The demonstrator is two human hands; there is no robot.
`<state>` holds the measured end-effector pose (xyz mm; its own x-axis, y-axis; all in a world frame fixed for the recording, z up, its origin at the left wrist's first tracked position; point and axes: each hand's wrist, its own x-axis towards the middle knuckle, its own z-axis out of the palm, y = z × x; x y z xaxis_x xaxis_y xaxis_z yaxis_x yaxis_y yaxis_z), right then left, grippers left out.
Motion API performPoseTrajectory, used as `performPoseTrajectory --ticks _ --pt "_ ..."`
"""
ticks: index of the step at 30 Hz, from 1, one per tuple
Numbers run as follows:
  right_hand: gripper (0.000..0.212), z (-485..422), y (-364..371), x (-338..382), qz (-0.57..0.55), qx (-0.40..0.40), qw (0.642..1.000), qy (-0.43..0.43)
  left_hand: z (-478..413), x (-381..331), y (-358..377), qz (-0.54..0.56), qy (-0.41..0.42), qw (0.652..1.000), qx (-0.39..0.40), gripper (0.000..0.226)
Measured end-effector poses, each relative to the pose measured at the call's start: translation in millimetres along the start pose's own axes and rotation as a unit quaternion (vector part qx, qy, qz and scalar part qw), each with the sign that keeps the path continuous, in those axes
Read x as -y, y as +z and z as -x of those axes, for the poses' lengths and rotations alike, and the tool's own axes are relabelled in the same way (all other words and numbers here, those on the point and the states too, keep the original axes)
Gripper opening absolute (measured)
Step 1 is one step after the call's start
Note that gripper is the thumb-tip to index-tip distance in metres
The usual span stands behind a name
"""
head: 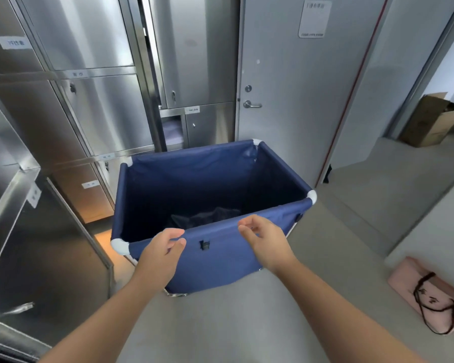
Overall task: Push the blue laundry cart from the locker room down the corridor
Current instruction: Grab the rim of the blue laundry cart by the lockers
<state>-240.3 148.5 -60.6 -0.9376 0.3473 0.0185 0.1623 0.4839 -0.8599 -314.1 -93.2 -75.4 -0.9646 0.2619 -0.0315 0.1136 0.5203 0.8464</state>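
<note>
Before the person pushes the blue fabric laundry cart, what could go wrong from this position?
1. Both hands, left hand and right hand, look open at the near rim of the blue fabric laundry cart; pushed without a firm grip, it may veer.
2. The closed grey door stands just beyond it; a straight push could hit it.
3. The steel lockers are close on the left.

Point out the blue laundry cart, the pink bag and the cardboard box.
blue laundry cart (220, 258): head view, near fabric wall.
pink bag (414, 289): head view, its flat side.
cardboard box (427, 119): head view, its front face.
</note>
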Motion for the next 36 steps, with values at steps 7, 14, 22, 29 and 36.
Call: performPoseTrajectory --ticks 7,14,22,29,36 --pt "0.006 -118.0 46.4 -13.1 0.017 0.021 0.999 -0.031 -96.9 31.2 -8.4 -0.008 -0.021 0.999 -0.044 0.026" --pt "0.014 -214.2 79.4 -12.3 0.064 0.079 0.993 -0.060 -178.8 53.0 -16.7 -0.069 -0.043 0.995 -0.057 0.031" --pt "0.033 -258.7 111.3 -26.6 0.105 0.106 0.988 -0.048 -255.5 99.0 -29.5 -0.139 -0.065 0.988 -0.028 0.040" --pt "0.076 -268.6 168.2 -35.2 0.136 0.133 0.982 -0.007 -292.0 151.6 -52.2 -0.192 -0.070 0.979 0.002 0.044" --pt "0.072 -267.7 249.7 -31.9 0.134 0.149 0.980 -0.007 -297.9 191.4 -77.2 -0.293 -0.050 0.953 0.057 0.043"
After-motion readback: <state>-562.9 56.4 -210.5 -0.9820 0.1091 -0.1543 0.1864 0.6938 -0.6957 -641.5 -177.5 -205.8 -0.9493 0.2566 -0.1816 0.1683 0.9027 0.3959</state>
